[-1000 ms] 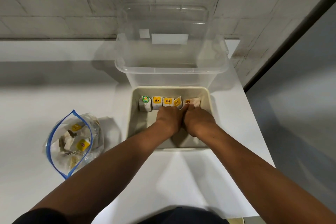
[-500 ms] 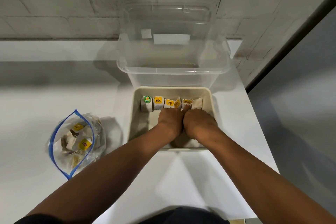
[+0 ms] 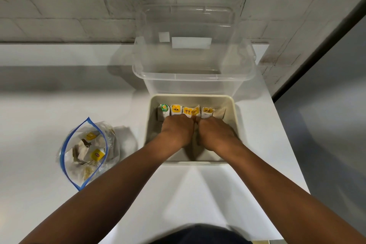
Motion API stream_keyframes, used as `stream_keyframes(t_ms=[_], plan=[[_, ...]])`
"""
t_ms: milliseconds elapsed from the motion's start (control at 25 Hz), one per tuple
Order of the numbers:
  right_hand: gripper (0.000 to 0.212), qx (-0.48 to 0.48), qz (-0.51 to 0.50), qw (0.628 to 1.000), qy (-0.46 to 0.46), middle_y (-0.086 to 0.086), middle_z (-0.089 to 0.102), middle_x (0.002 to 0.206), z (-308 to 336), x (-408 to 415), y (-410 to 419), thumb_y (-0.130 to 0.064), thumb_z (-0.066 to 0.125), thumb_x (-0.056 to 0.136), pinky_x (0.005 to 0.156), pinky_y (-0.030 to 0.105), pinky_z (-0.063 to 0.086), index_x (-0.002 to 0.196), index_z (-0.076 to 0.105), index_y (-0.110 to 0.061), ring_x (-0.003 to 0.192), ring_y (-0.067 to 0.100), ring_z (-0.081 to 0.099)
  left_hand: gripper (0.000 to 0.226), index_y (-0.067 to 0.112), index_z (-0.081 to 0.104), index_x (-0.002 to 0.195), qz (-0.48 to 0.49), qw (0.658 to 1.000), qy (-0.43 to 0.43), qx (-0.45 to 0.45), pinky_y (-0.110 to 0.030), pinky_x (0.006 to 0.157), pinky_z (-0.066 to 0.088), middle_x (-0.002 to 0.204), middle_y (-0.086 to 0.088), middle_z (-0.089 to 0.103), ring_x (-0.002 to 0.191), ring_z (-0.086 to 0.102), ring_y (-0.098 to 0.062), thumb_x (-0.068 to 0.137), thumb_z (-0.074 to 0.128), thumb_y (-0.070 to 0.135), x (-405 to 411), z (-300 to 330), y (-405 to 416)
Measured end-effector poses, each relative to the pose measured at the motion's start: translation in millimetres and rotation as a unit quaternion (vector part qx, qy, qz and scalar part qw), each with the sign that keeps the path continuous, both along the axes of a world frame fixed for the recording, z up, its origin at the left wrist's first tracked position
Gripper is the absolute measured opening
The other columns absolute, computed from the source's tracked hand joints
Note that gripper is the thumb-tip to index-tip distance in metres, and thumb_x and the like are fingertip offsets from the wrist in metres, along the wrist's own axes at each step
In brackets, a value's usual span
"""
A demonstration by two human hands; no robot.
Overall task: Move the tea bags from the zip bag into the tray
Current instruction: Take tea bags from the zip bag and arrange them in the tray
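Both hands are down inside the beige tray (image 3: 235, 125), which sits on the white counter (image 3: 39, 125) with its long axis running away from the person toward the brick wall (image 3: 79, 6). The left hand (image 3: 177, 130) and the right hand (image 3: 214, 132) lie side by side, knuckles up and nearly touching, their fingers bent downward against the near faces of a row of tea bags (image 3: 190, 112); the fingertips are hidden, so whether either hand pinches a bag or merely presses on it cannot be told. The row runs left to right across the far end of the tray, just short of its far wall, the bags standing upright shoulder to shoulder with their paper tags on top: one green-tagged bag at the left end, then several yellow-tagged ones, then a plain bag at the right end. The zip bag (image 3: 87, 154) lies well to the left of the tray on the counter, its blue-edged mouth gaping open toward the camera and its long axis running roughly near to far; more tea bags with yellow tags lie jumbled inside it. Just behind the tray, touching or nearly touching its far edge, stands a clear plastic bin (image 3: 194, 77).
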State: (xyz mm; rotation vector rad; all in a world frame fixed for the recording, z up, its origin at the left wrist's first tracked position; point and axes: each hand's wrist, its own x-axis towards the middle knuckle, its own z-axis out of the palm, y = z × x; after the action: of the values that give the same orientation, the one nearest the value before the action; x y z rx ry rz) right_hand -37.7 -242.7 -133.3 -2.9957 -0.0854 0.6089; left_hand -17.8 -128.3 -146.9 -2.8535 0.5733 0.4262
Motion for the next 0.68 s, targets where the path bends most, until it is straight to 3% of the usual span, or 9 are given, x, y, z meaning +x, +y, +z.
stream_keyframes(t_ms=[160, 320, 520, 680], plan=[[0.044, -0.006, 0.014, 1.000, 0.001, 0.006, 0.061, 0.129, -6, 5, 5, -0.019, 0.056, 0.094, 0.085, 0.037, 0.050, 0.138, 0.050, -0.020, 0.117, 0.030, 0.060, 0.048, 0.034, 0.038, 0.147, -0.007, 1.000, -0.014, -0.022, -0.033, 0.072, 0.041, 0.125, -0.006, 0.061, 0.113, 0.061, -0.027, 0.101, 0.043, 0.022, -1, 9, 11], [0.038, -0.003, 0.018, 1.000, -0.021, 0.005, 0.062, 0.128, -13, 6, 9, -0.022, 0.056, 0.097, 0.085, 0.039, 0.051, 0.135, 0.052, -0.025, 0.114, 0.030, 0.062, 0.045, 0.035, 0.038, 0.145, -0.002, 0.998, -0.043, -0.039, -0.035, 0.079, 0.049, 0.126, -0.004, 0.062, 0.113, 0.062, -0.027, 0.101, 0.044, 0.025, -1, 10, 23], [0.052, -0.008, 0.026, 0.999, -0.040, 0.006, 0.061, 0.129, -11, 11, 10, -0.022, 0.056, 0.097, 0.086, 0.041, 0.051, 0.145, 0.038, -0.030, 0.116, 0.031, 0.061, 0.066, 0.038, 0.019, 0.153, 0.013, 0.998, -0.040, -0.045, -0.036, 0.081, 0.051, 0.120, -0.006, 0.064, 0.110, 0.063, -0.029, 0.098, 0.049, 0.019, 0, 10, 26], [0.051, -0.011, 0.019, 0.998, -0.055, 0.006, 0.061, 0.130, -10, 10, 12, -0.020, 0.047, 0.099, 0.085, 0.039, 0.051, 0.148, 0.036, -0.029, 0.116, 0.030, 0.061, 0.076, 0.038, 0.007, 0.156, 0.038, 0.999, -0.024, -0.027, -0.035, 0.085, 0.050, 0.121, -0.006, 0.064, 0.111, 0.062, -0.029, 0.097, 0.051, 0.019, 3, 7, 26]])
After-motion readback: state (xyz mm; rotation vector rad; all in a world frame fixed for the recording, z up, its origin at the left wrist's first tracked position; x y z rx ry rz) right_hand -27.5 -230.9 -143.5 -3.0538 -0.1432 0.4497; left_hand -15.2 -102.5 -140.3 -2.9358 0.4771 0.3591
